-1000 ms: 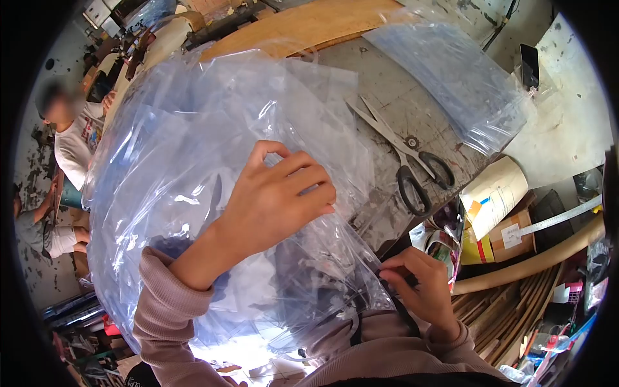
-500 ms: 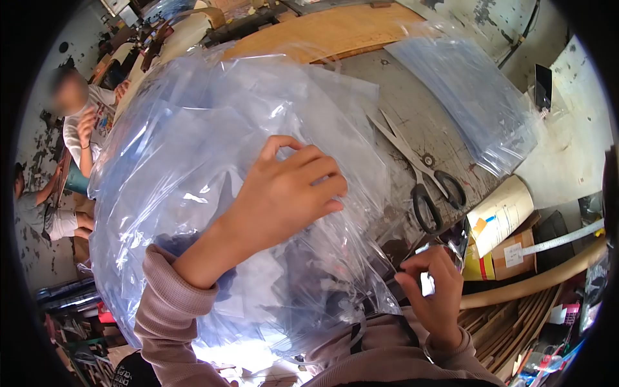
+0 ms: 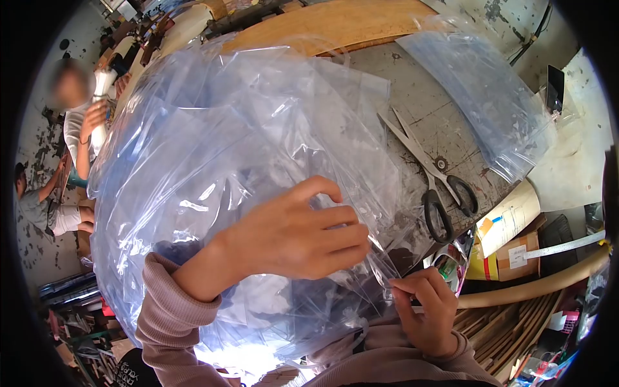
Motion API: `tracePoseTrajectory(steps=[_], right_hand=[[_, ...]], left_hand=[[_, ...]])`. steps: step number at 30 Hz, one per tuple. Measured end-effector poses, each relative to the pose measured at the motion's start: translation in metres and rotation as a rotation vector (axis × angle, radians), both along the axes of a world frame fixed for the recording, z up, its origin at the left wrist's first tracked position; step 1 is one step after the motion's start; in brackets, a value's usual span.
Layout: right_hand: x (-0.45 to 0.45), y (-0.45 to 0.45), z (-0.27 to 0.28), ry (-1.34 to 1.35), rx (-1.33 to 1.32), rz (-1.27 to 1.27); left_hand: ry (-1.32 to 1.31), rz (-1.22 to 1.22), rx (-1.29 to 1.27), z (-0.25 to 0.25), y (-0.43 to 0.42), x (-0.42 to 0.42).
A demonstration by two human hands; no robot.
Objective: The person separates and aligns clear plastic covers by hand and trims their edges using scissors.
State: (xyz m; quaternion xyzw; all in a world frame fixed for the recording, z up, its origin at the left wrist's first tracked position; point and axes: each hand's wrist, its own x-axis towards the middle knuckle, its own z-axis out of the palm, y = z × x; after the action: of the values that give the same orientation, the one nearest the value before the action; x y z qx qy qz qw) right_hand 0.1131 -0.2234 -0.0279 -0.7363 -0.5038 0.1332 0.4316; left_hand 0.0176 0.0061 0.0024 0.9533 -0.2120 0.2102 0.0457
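A large heap of clear plastic sheeting (image 3: 180, 148) bulges over the table and my lap. My left hand (image 3: 303, 235) lies over its lower right part, fingers curled; what its fingertips hold, if anything, is hidden. At the sheeting's right edge, my right hand (image 3: 425, 309) pinches the plastic between thumb and forefinger. Above and to the right, scissors with black handles (image 3: 435, 174) rest on the worn table (image 3: 412, 84), blades parted. Beyond them lies a flat stack of clear plastic (image 3: 480, 97).
A curved tan board (image 3: 329, 26) lies at the back. A phone (image 3: 554, 89) stands at the right. Below it are a cardboard box (image 3: 516, 258) and a long tan roll (image 3: 535, 287). Two people are at the left, one holding a white object (image 3: 101, 97).
My left hand has moved down and right, nearer my right hand. My right hand has lowered and its fingertips have closed on the plastic. One person at the left has raised a white object.
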Motion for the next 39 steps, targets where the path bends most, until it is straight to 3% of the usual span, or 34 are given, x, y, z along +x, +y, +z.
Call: tracePoseTrajectory(steps=[2, 5, 9, 17, 21, 23, 27, 29, 30, 32, 39], right_hand=[[0.001, -0.001, 0.000, -0.007, 0.011, -0.002], [0.001, -0.003, 0.000, 0.009, -0.006, 0.001], [0.005, -0.004, -0.001, 0.022, -0.040, 0.039], [0.005, -0.007, 0.002, -0.002, -0.109, 0.119], [0.007, -0.010, 0.000, 0.129, -0.125, 0.064], [0.014, -0.015, -0.001, 0.154, -0.129, 0.095], [0.029, -0.025, -0.001, 0.350, -0.219, 0.149], [0.033, -0.029, -0.002, 0.393, -0.246, 0.159], [0.034, -0.029, -0.004, 0.431, -0.240, 0.129], [0.035, -0.031, -0.010, 0.468, -0.230, 0.106], [0.035, -0.028, -0.018, 0.475, -0.282, 0.045]], left_hand=[[-0.040, 0.078, 0.185, 0.007, 0.003, -0.001], [-0.251, 0.165, 0.276, 0.005, 0.012, 0.004], [-0.307, 0.144, 0.352, 0.009, 0.016, 0.004], [-0.267, 0.131, 0.391, 0.012, 0.013, -0.003], [-0.247, 0.177, 0.369, 0.011, 0.014, -0.004], [-0.085, 0.283, 0.389, 0.013, 0.019, -0.005], [-0.162, 0.502, 0.406, 0.018, 0.031, 0.000], [-0.110, 0.704, 0.216, 0.026, 0.035, 0.001], [-0.117, 0.706, 0.218, 0.025, 0.036, 0.002], [-0.062, 0.692, -0.025, 0.025, 0.038, 0.000], [-0.105, 0.639, -0.119, 0.034, 0.041, -0.004]])
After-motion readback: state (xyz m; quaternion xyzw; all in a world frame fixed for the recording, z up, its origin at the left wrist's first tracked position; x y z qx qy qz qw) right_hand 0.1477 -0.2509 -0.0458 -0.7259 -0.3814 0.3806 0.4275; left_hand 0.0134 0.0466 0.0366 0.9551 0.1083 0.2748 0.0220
